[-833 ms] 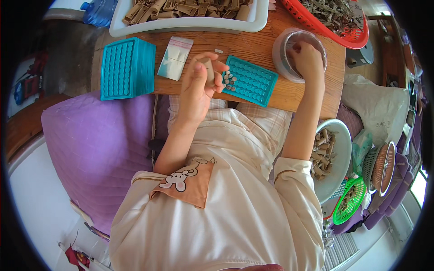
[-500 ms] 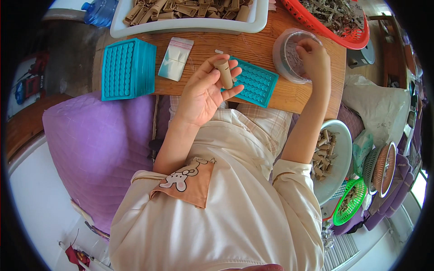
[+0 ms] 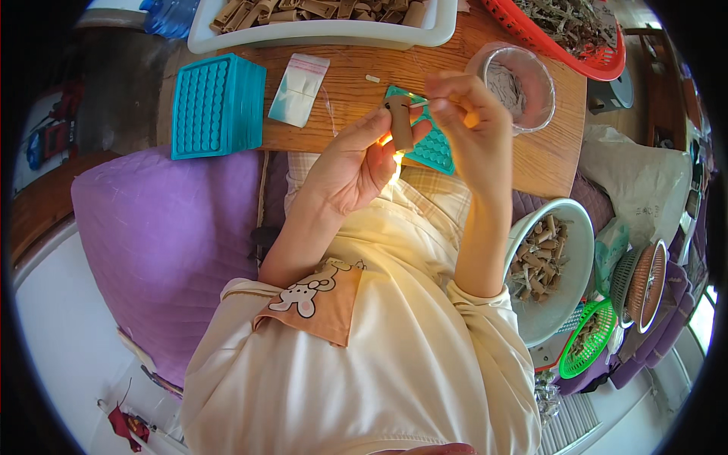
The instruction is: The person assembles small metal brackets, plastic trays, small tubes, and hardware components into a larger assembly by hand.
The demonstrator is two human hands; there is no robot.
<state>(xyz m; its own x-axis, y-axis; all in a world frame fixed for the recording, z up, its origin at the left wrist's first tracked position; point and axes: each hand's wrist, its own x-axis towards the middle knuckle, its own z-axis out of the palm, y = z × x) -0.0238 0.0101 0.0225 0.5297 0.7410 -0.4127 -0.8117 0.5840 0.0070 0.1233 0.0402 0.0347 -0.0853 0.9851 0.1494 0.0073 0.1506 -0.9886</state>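
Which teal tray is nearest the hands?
The single tray, partly hidden behind the left hand, brown tube and right hand; the others form the stack farther left.

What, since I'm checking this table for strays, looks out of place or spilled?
One small pale piece lies loose on the wooden table, apart from the clear tub and the teal tray, so it looks stray. Nothing else plainly stands out.

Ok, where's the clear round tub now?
In the head view's upper right, on the wooden table, the clear round tub stands between the right hand and the red basket.
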